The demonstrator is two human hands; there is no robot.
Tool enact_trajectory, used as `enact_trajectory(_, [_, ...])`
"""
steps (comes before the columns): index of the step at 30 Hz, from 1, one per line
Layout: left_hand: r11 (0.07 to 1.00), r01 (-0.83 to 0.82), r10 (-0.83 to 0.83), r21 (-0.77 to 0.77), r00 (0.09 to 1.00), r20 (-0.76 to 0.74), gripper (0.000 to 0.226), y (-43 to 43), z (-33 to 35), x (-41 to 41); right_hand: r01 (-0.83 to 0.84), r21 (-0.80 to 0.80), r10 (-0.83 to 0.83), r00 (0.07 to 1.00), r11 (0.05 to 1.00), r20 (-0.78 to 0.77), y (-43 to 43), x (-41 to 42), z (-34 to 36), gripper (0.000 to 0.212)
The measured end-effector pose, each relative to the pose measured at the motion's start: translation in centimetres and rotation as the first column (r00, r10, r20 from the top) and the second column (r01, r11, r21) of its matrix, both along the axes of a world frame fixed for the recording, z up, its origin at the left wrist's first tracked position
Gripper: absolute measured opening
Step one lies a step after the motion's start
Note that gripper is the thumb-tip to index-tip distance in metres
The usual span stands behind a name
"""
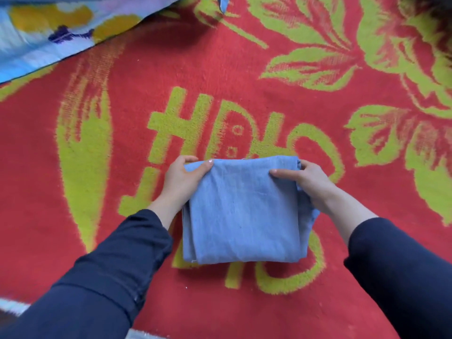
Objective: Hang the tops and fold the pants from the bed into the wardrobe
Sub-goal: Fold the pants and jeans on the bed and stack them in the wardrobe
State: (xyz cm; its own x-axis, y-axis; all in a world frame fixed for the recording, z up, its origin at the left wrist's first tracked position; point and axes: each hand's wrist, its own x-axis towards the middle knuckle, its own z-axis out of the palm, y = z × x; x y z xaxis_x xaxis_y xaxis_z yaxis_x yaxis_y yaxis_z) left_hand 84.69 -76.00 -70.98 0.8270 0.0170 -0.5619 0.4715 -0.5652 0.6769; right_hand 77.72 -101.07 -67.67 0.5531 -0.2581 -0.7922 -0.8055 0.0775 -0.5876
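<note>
Red-and-green patterned blanket (318,99) supported the folded blue pants (242,211), held between both hands. Left hand (182,178) and right hand (307,183) pinched the far corners, thumbs on top. Fabric appeared soft, light and limp; supporting beneath the folds looks advisable.

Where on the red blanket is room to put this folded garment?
Free: the red blanket beyond the folded blue garment, up to the patterned sheet; also right of the right hand and left of the left hand. Crowded: only between the hands.
</note>
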Motion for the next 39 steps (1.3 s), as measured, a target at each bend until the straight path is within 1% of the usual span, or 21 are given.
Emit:
enact_trajectory(2, [0.989, -0.001, -0.022, -0.148, 0.989, -0.149, 0.048, 0.6, 0.4, 0.5, 0.028, 0.069, -0.025, 0.999, 0.997, -0.045, 0.3, 0.4, 0.4, 0.047])
enact_trajectory(4, [0.966, 0.067, -0.137, -0.251, 0.952, -0.273, 0.058, 1.2, 1.2, 1.6, 0.046, 0.072, -0.038, 0.994, 0.996, -0.106, 0.7, 1.0, 0.9, 0.061])
enact_trajectory(6, [0.935, 0.270, -0.331, -0.230, 0.897, -0.294, 0.071, 1.4, 1.6, 2.7, 0.013, 0.061, -0.005, 0.990, 0.998, -0.138, 1.0, 1.3, 1.3, 0.073])
enact_trajectory(7, [0.892, 0.418, -0.450, -0.171, 0.852, -0.268, 0.077, 1.2, 2.0, 3.2, -0.026, 0.068, 0.035, 0.990, 0.997, -0.138, 1.1, 1.3, 1.6, 0.071])
enact_trajectory(9, [0.698, 0.715, -0.702, 0.025, 0.691, -0.173, 0.100, 0.5, 2.5, 3.7, -0.131, 0.091, 0.140, 0.984, 0.987, -0.107, 1.3, 1.1, 2.5, 0.055])
enact_trajectory(10, [0.587, 0.801, -0.789, 0.114, 0.598, -0.141, 0.111, 0.1, 2.7, 3.8, -0.182, 0.104, 0.189, 0.980, 0.978, -0.065, 1.3, 0.7, 3.1, 0.045])
enact_trajectory(13, [0.408, 0.883, -0.897, 0.233, 0.436, -0.081, 0.128, -1.1, 3.7, 3.6, -0.287, 0.121, 0.278, 0.957, 0.950, 0.083, 1.1, -0.8, 4.5, 0.036])
enact_trajectory(16, [0.295, 0.917, -0.937, 0.268, 0.333, -0.108, 0.118, -1.6, 5.5, 2.3, -0.416, 0.063, 0.407, 0.906, 0.907, 0.117, 1.2, -2.8, 6.6, 0.041])
enact_trajectory(18, [0.252, 0.916, -0.956, 0.311, 0.286, -0.068, 0.074, -1.3, 7.0, 0.7, -0.482, -0.022, 0.482, 0.870, 0.876, 0.105, 1.4, -4.0, 7.9, 0.039])
enact_trajectory(19, [0.247, 0.906, -0.962, 0.343, 0.271, -0.021, 0.046, -0.9, 7.6, -0.4, -0.509, -0.086, 0.515, 0.851, 0.857, 0.103, 1.8, -4.5, 8.6, 0.037])
enact_trajectory(20, [0.262, 0.893, -0.963, 0.367, 0.269, 0.032, 0.033, -0.5, 8.1, -1.4, -0.537, -0.171, 0.557, 0.825, 0.826, 0.101, 2.3, -5.0, 9.4, 0.037])
enact_trajectory(21, [0.282, 0.884, -0.958, 0.371, 0.277, 0.069, 0.030, 0.0, 8.4, -2.6, -0.579, -0.274, 0.618, 0.781, 0.768, 0.082, 3.0, -5.4, 10.1, 0.038])
enact_trajectory(23, [0.355, 0.872, -0.935, 0.337, 0.325, 0.142, 0.025, 1.2, 9.1, -5.1, -0.699, -0.498, 0.792, 0.610, 0.514, -0.039, 4.7, -6.4, 11.2, 0.045])
enact_trajectory(25, [0.439, 0.845, -0.898, 0.305, 0.402, 0.177, 0.027, 2.4, 10.2, -7.4, -0.734, -0.662, 0.905, 0.373, 0.152, -0.206, 6.8, -7.6, 11.9, 0.043])
enact_trajectory(26, [0.465, 0.830, -0.885, 0.307, 0.428, 0.183, 0.032, 2.9, 10.8, -8.6, -0.708, -0.706, 0.925, 0.282, 0.023, -0.253, 7.5, -8.3, 12.3, 0.035])
enact_trajectory(27, [0.484, 0.817, -0.875, 0.314, 0.445, 0.193, 0.033, 3.4, 11.4, -9.8, -0.679, -0.733, 0.937, 0.232, -0.037, -0.261, 8.1, -9.0, 12.7, 0.028])
enact_trajectory(29, [0.529, 0.781, -0.848, 0.331, 0.482, 0.220, 0.028, 4.6, 12.7, -12.5, -0.637, -0.770, 0.959, 0.205, -0.020, -0.195, 8.6, -10.8, 13.5, 0.021])
enact_trajectory(33, [0.657, 0.652, -0.753, 0.378, 0.582, 0.306, 0.020, 7.6, 16.0, -19.5, -0.576, -0.807, 0.973, 0.229, 0.130, -0.007, 10.0, -16.0, 16.2, 0.018])
enact_trajectory(35, [0.707, 0.571, -0.704, 0.417, 0.626, 0.336, 0.013, 9.3, 18.5, -24.0, -0.532, -0.838, 0.981, 0.195, 0.124, 0.021, 11.7, -19.2, 18.2, 0.016])
enact_trajectory(38, [0.771, 0.454, -0.613, 0.447, 0.719, 0.327, 0.001, 12.6, 22.3, -31.5, -0.479, -0.875, 0.996, 0.088, 0.072, 0.034, 15.2, -24.3, 21.5, 0.012])
enact_trajectory(39, [0.796, 0.414, -0.572, 0.441, 0.752, 0.327, 0.006, 13.8, 23.5, -34.2, -0.475, -0.878, 0.998, 0.051, 0.058, 0.039, 16.6, -26.1, 22.6, 0.011])
